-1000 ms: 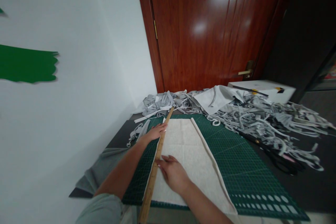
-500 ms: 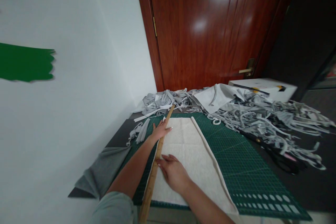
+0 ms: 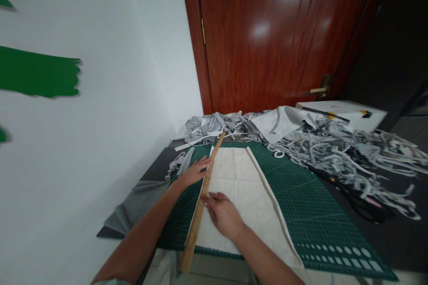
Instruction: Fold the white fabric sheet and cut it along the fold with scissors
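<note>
A long wooden ruler [image 3: 195,227] lies lengthwise along the left edge of a cream cloth [image 3: 242,196] on a green cutting mat [image 3: 301,200]. Its near end juts past the mat's front edge. My left hand [image 3: 195,172] is at the ruler's left side towards the far end, fingers stretched out with the tips at the ruler. Nearer to me, my right hand [image 3: 224,216] rests on the cloth, its bent fingers and thumb closed at the ruler's right edge. The cloth's right edge looks rolled or folded.
Grey and white fabric scraps [image 3: 337,142] heap along the back and right. Black scissors [image 3: 357,202] lie right of the mat. A folded grey cloth [image 3: 137,205] sits at left, by the wall. A white box [image 3: 354,113] stands at back right, before a wooden door [image 3: 254,53].
My left hand has drawn back to the left, from lying across the ruler to its left side. My right hand stays at the ruler's edge. The view has shifted slightly.
</note>
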{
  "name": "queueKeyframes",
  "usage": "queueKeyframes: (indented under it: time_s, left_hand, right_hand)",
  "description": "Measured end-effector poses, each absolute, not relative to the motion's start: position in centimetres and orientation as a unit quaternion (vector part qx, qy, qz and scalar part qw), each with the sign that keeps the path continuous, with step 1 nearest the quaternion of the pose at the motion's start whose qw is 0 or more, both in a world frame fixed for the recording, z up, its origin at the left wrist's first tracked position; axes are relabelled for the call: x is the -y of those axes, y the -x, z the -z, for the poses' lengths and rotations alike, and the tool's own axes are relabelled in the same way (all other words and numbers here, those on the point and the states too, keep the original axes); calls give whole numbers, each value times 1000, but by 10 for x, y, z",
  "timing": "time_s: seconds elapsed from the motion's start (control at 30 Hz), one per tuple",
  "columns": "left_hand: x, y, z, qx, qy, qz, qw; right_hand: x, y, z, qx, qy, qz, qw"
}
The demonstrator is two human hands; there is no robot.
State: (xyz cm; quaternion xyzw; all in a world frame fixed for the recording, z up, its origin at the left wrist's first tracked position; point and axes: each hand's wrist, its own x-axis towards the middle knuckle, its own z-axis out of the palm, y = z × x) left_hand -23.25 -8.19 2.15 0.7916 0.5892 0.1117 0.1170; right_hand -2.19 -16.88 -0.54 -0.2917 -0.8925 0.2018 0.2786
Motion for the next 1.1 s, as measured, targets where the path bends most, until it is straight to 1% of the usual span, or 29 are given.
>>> queueKeyframes:
  time_s: [0.17,0.23,0.3,0.47,0.6,0.8,1.1]
  left_hand:
    - [152,235,-19,-520,-831,-56,193]
    - [168,230,-17,-524,-827,-46,196]
    - [177,227,-16,-529,-829,-42,175]
    - [181,231,-16,-506,-858,-24,90]
    - [183,235,-18,-484,-870,-2,91]
    - [186,234,-11,-485,-872,-24,64]
    - [188,234,-9,-491,-867,-43,72]
  right_hand:
    - [169,21,8,894,283,-200,284]
    - [169,21,9,892,281,-205,288]
    - [170,20,10,890,278,-211,294]
    - [168,19,12,881,269,-235,311]
    - [165,17,15,863,271,-266,334]
    - [161,14,20,827,301,-305,365]
    - [161,13,21,821,312,-315,361]
